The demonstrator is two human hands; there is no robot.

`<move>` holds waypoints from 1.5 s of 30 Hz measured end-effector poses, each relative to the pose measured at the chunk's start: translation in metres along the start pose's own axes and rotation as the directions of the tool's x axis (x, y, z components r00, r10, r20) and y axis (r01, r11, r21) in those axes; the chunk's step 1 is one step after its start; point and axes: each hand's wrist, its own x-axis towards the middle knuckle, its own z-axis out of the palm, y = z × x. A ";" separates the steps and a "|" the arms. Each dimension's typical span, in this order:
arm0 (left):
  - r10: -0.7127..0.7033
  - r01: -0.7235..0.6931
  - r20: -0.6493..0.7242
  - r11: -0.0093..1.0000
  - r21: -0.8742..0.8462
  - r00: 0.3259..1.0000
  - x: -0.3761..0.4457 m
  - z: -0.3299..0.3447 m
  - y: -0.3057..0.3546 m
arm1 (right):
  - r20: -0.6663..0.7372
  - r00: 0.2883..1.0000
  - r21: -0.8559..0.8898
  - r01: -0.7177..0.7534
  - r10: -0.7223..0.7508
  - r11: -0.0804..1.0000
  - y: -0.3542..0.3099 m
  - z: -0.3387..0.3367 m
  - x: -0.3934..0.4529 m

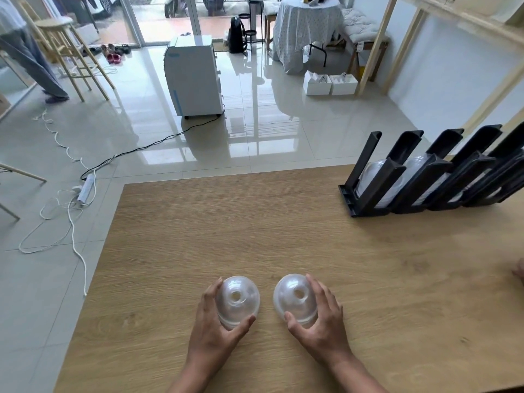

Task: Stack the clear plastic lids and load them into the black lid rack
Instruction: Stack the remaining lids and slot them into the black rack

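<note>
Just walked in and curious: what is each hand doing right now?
Left hand: holds the left clear dome lid stack.
Right hand: holds the right clear dome lid stack.

Bright, even daylight enters through the tall glass sliding doors [167, 15] far beyond the two grips and washes out the view outside. The glossy pale grey floor tiles [255, 131] mirror the door frames in long white glare streaks. Soft, short shadows sit under the left hand [218, 327] and right hand [320, 321] on the matte light-oak wooden table [255, 236], which takes no glare. The clear domed plastic lids [237, 300] carry faint highlights. Straight lines bow toward the edges, and detail is mildly soft everywhere, worst at the right margin.
</note>
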 end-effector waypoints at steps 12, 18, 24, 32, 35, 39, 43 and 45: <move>0.012 -0.008 -0.064 0.998 0.056 0.998 0.020 0.000 0.007 | 0.041 0.997 0.041 -0.064 0.062 0.997 -0.014 0.007 0.026; -0.018 0.025 -0.077 0.995 0.095 0.997 0.033 0.001 0.009 | 0.111 0.992 0.008 -0.063 0.062 0.998 -0.016 0.010 0.041; -0.037 0.047 -0.058 0.981 0.189 0.998 0.031 -0.001 0.011 | 0.173 0.981 -0.031 -0.089 0.093 0.996 -0.017 0.007 0.046; 0.431 -0.418 -0.002 0.876 0.240 0.902 0.019 0.016 0.061 | 0.247 0.959 -0.089 -0.120 0.139 0.989 -0.010 -0.017 0.053; 0.339 -0.392 0.252 0.897 0.206 0.907 0.017 0.047 0.078 | 0.262 0.951 -0.078 -0.147 0.163 0.986 -0.005 -0.026 0.056; 0.144 -0.277 0.357 0.893 0.354 0.923 0.033 0.071 0.076 | 0.270 0.943 -0.075 -0.179 0.193 0.981 -0.002 -0.033 0.053; 0.023 -0.178 0.354 0.894 0.412 0.935 0.039 0.084 0.067 | 0.272 0.937 -0.026 -0.222 0.221 0.975 -0.004 -0.036 0.050; 0.013 -0.151 0.337 0.910 0.387 0.941 0.038 0.088 0.062 | 0.271 0.936 0.008 -0.237 0.226 0.972 -0.005 -0.037 0.049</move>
